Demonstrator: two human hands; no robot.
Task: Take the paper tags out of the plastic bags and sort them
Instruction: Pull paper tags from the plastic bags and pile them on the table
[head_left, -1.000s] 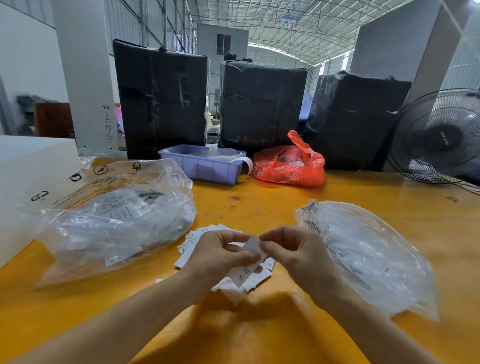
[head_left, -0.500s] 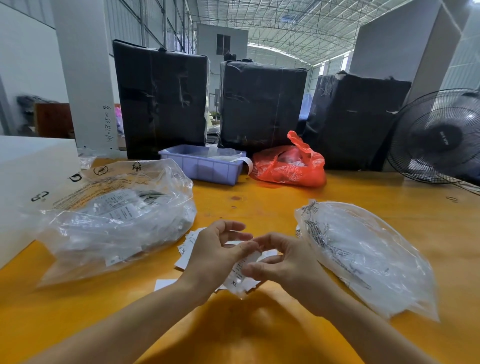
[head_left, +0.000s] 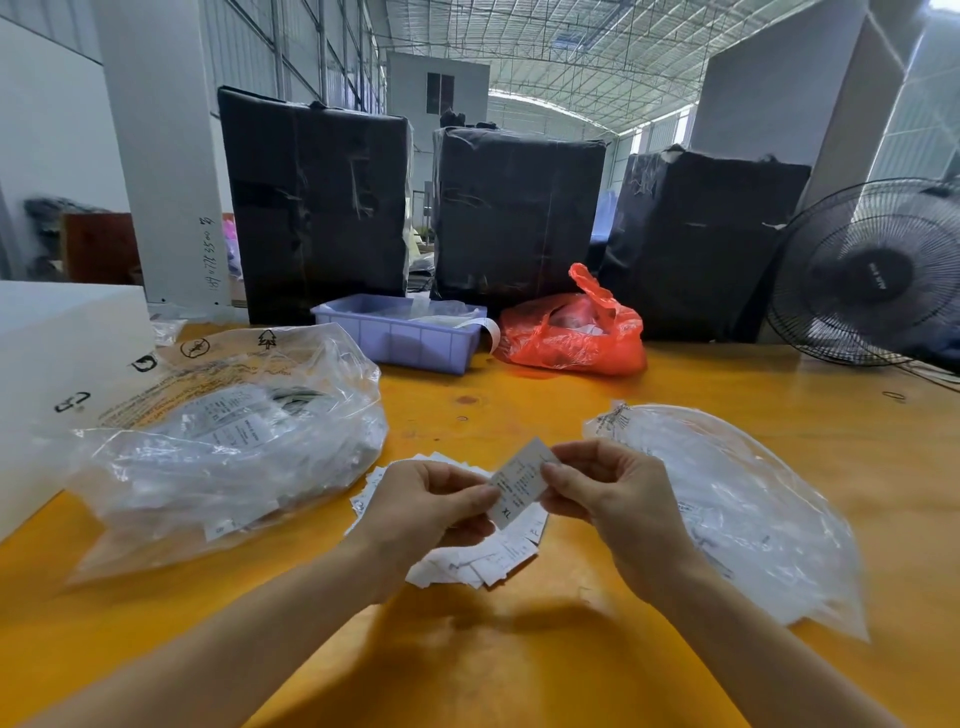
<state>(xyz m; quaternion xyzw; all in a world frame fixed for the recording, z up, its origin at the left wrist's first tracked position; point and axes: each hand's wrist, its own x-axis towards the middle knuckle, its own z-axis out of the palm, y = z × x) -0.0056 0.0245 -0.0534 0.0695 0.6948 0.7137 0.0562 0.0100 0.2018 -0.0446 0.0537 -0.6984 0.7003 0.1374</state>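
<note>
Two clear plastic bags are lying on the yellow table (head_left: 519, 665): the big bag (head_left: 228, 441) on the left is bulging with smaller packets and printed paper tags, and the flatter bag (head_left: 727, 514) on the right is holding what look like more small clear packets with printing, though their contents are too blurred to make out. Behind them a purple tray (head_left: 400, 332) is sitting near the table's far edge with crumpled clear plastic and a white strip curling over its rim, and just beside it a red bag (head_left: 571, 332) is slumping with something pale showing inside. Three black-wrapped bundles (head_left: 514, 213) are standing in a row behind the tray and red bag, one fan (head_left: 878, 275) is standing at the right, and one white box (head_left: 57, 374) is sitting at the left edge. Between the two clear bags a loose pile of tags (head_left: 478, 556) is spreading over the table, too many and too overlapped to count. One single tag (head_left: 519, 483), marked XL near its lower end, is being held up above that pile. The left hand (head_left: 431, 509) is pinching its lower left edge between thumb and curled fingers, and the right hand (head_left: 608, 493) is pinching its right edge with the thumb against the forefinger, its other fingers curling loosely inward behind it.
</note>
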